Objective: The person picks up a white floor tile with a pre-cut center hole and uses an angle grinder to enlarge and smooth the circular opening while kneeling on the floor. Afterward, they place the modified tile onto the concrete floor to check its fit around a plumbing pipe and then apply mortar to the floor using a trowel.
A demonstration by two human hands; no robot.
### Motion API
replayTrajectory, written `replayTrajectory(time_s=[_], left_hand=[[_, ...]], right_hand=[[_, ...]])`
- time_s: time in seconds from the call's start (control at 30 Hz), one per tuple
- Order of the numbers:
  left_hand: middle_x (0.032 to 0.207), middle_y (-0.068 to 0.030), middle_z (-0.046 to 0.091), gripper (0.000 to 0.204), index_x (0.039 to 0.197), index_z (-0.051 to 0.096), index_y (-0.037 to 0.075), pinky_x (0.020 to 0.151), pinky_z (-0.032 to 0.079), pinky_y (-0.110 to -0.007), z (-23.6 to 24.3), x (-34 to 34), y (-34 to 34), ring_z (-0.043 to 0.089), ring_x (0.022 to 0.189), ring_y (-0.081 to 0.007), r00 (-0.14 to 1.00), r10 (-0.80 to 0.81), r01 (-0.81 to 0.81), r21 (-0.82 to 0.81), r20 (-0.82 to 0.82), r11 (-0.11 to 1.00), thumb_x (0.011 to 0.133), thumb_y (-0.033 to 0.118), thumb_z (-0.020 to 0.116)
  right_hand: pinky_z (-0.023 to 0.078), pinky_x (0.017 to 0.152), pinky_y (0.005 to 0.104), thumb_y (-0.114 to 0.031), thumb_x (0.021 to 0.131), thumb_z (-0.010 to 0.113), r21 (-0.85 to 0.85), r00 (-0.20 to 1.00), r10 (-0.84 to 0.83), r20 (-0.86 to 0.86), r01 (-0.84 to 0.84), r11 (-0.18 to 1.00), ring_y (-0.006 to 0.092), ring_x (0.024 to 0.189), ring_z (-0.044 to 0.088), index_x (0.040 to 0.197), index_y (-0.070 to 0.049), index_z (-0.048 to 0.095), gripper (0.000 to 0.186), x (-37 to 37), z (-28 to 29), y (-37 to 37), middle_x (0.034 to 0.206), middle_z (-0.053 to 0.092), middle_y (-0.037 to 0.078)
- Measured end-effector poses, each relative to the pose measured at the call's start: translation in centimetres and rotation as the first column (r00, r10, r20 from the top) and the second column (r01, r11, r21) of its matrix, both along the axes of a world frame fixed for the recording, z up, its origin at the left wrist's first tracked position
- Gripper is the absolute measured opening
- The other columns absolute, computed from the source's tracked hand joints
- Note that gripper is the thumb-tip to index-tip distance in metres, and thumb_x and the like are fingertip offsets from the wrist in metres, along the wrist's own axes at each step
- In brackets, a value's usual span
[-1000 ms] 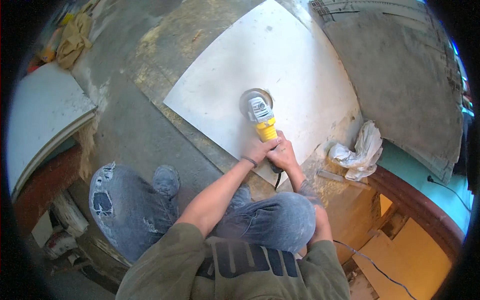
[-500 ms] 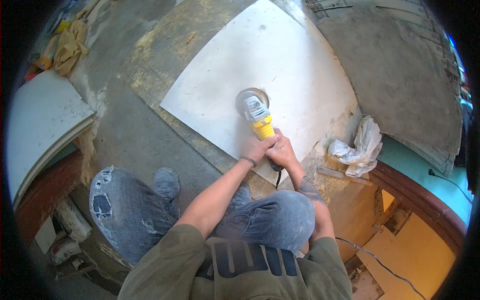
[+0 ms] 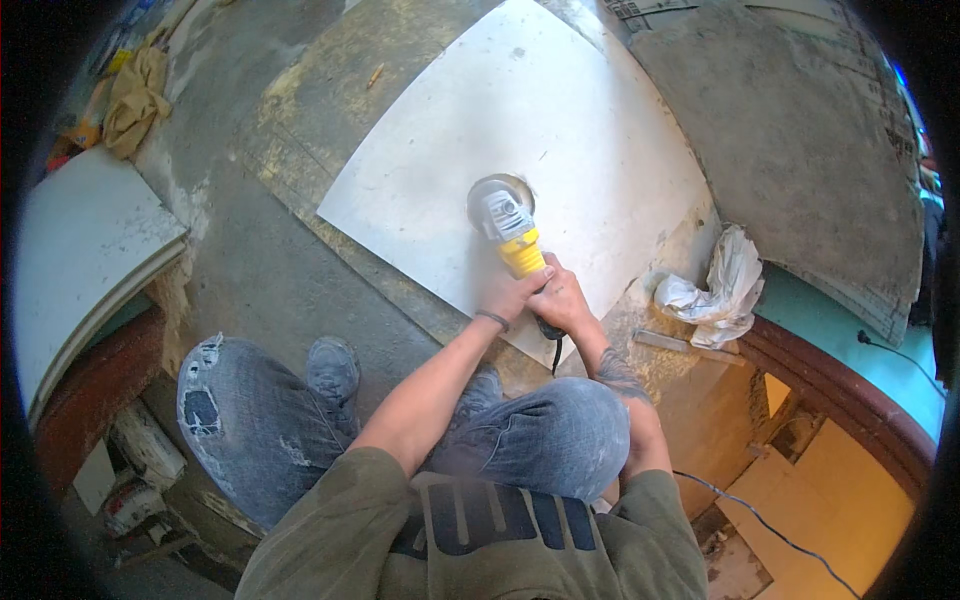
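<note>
A yellow and grey angle grinder [image 3: 519,250] rests its round head on a large white board [image 3: 420,190], over a dark curved cut in the surface. My left hand [image 3: 508,295] is closed around the grinder's body from the left, slightly blurred. Next to it, my right hand [image 3: 562,302] wraps the rear of the body, the two hands touching. A black cord leaves the tool's back end below my hands. Dust greys the board around the head, and the disc's underside is hidden.
Under the white board lies a worn, yellow-stained sheet [image 3: 310,150]. A crumpled white plastic bag [image 3: 715,295] and a flat bar [image 3: 688,347] lie to the right. Grey sheets [image 3: 790,150] are at the far right, stacked white boards [image 3: 90,240] at left. A cable [image 3: 765,525] trails lower right.
The grinder and both hands stay nearly in place on the board. The whole view has shifted very slightly; both hands keep their hold.
</note>
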State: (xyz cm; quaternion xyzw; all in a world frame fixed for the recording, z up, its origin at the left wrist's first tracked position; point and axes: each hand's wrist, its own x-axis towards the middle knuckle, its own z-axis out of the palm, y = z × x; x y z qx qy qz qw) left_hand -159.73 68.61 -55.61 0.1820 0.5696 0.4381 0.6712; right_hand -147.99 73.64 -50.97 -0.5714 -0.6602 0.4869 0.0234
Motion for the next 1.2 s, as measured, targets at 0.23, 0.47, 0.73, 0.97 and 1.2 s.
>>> replayTrajectory(time_s=[0.23, 0.47, 0.73, 0.97, 1.2], left_hand=[[0.099, -0.006, 0.066, 0.037, 0.108, 0.062, 0.003, 0.078, 0.052, -0.032, -1.8, 0.3, -0.2, 0.063, 0.088, -0.016, 0.999, -0.002, 0.003, 0.029, -0.033, 1.0, 0.08, 0.023, 0.077], [0.099, -0.0062, 0.066, 0.034, 0.107, 0.062, 0.003, 0.078, 0.052, -0.032, 0.2, -0.1, 0.3, 0.063, 0.088, -0.016, 0.999, -0.021, 0.023, 0.071, -0.025, 0.997, 0.08, 0.02, 0.076], [0.098, -0.0056, 0.066, 0.031, 0.104, 0.063, 0.003, 0.077, 0.052, -0.032, -0.6, -0.2, 0.0, 0.063, 0.088, -0.0154, 1.0, -0.005, 0.004, 0.047, 0.006, 0.999, 0.081, 0.019, 0.076], [0.097, -0.0058, 0.066, 0.031, 0.104, 0.063, 0.003, 0.076, 0.052, -0.031, -1.1, -0.1, 0.0, 0.063, 0.087, -0.015, 0.999, -0.017, 0.019, 0.05, -0.035, 0.999, 0.081, 0.019, 0.076], [0.097, -0.0062, 0.065, 0.032, 0.104, 0.063, 0.002, 0.077, 0.052, -0.033, -2.7, 0.4, -0.5, 0.062, 0.086, -0.0165, 0.999, 0.047, -0.048, 0.123, 0.009, 0.991, 0.081, 0.021, 0.075]], right_hand=[[0.052, 0.082, 0.0429, -0.026, 0.068, 0.073, -0.042, 0.992, 0.029, 0.124, -0.024, 0.999, 0.0414, 0.098, 0.063, 0.118, -0.006, 0.054, 0.057, -0.5, 1.2, 0.5, 0.103, 0.066, 0.024], [0.052, 0.083, 0.0397, -0.027, 0.067, 0.074, 0.029, 0.999, -0.032, -0.016, 0.033, 0.999, 0.0376, 0.096, 0.065, 0.118, -0.006, 0.056, 0.058, 0.4, -0.1, -0.7, 0.104, 0.067, 0.021], [0.052, 0.081, 0.041, -0.022, 0.072, 0.067, 0.077, 0.999, 0.025, -0.033, -0.022, 0.997, 0.0394, 0.093, 0.065, 0.115, -0.002, 0.056, 0.049, 0.2, -0.5, -0.7, 0.1, 0.066, 0.024], [0.052, 0.079, 0.0466, -0.024, 0.076, 0.063, 0.079, 0.997, 0.07, 0.044, -0.073, 0.994, 0.0453, 0.092, 0.063, 0.116, -0.002, 0.053, 0.047, -0.4, 0.5, -0.2, 0.092, 0.065, 0.028], [0.052, 0.079, 0.0476, -0.022, 0.076, 0.062, 0.057, 0.994, 0.063, 0.085, -0.068, 0.996, 0.0458, 0.091, 0.063, 0.117, -0.003, 0.053, 0.047, -0.4, 0.4, -0.2, 0.092, 0.066, 0.028]])
